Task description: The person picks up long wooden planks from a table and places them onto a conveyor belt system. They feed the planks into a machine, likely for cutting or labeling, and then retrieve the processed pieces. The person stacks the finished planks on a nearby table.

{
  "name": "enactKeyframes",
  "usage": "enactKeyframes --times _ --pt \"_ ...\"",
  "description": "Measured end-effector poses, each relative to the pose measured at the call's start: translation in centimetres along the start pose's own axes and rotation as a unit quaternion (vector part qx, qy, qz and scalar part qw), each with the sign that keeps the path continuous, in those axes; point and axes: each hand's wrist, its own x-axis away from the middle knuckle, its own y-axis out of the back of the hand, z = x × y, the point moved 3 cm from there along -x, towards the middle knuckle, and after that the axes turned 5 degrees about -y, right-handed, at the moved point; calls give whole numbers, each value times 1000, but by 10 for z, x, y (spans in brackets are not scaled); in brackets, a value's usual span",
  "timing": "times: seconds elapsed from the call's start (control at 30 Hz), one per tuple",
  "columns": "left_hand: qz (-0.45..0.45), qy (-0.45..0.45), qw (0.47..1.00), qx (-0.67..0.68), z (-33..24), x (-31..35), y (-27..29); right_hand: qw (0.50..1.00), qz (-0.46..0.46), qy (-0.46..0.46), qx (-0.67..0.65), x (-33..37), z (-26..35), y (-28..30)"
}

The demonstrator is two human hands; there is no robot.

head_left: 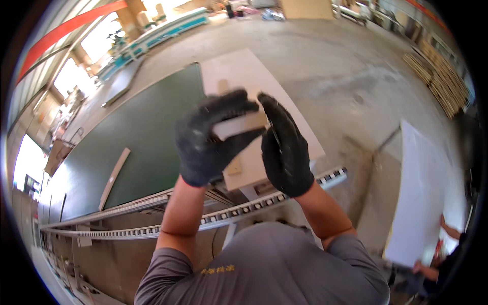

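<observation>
Both my hands wear black work gloves and are raised over a pale, flat board [295, 134]. My left hand [206, 140] is open, its fingers curved and its thumb well apart from them. Close beside it, my right hand [284, 147] is seen edge-on with its fingers stretched upward; I see nothing held in it. The fingertips of the two hands nearly meet. On the board lie small light-wood pieces, one [223, 86] beyond my left hand and another [234, 166] near the board's front edge. A further piece between my hands is partly hidden.
Left of the board is a wide green conveyor belt [147, 109] with a narrow wood strip [114, 178]. A roller rail [244, 208] crosses in front of me. At right, another person's hands [427, 271] touch a large white panel [419, 193]. Stacked boards [439, 84] stand farther back.
</observation>
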Motion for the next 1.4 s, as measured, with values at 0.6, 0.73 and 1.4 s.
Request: enactKeyframes --times 0.6,0.73,1.4 --pt "43 -186 970 153 -26 -31 14 996 -52 -63 20 -7 42 3" --pt "18 -179 972 153 -33 -23 27 996 -24 -88 18 -3 61 1" --pt "28 -170 972 158 -95 -11 164 987 -7 -140 73 10 221 -36"
